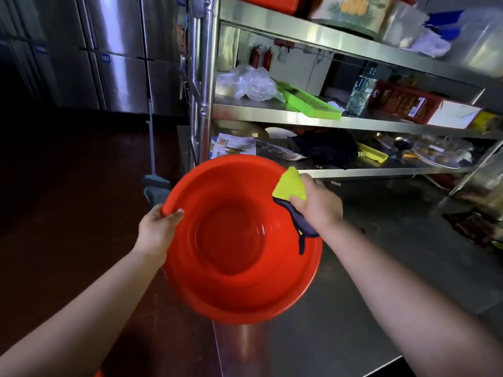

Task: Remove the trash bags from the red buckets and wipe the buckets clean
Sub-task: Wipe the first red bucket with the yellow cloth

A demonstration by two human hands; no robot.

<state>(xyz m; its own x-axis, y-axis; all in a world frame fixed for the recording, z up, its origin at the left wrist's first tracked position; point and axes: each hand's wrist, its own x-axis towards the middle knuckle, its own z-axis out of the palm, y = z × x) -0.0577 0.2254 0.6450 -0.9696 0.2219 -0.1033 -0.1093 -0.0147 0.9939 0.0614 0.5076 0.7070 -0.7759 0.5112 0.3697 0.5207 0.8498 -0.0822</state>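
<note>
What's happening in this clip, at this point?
A person is wiping a red bucket. The left hand grips its rim and holds it tilted above a steel counter. The right hand presses a yellow and dark cloth against the far right rim. No trash bag shows inside the bucket. Cluttered steel shelves stand behind.
</note>
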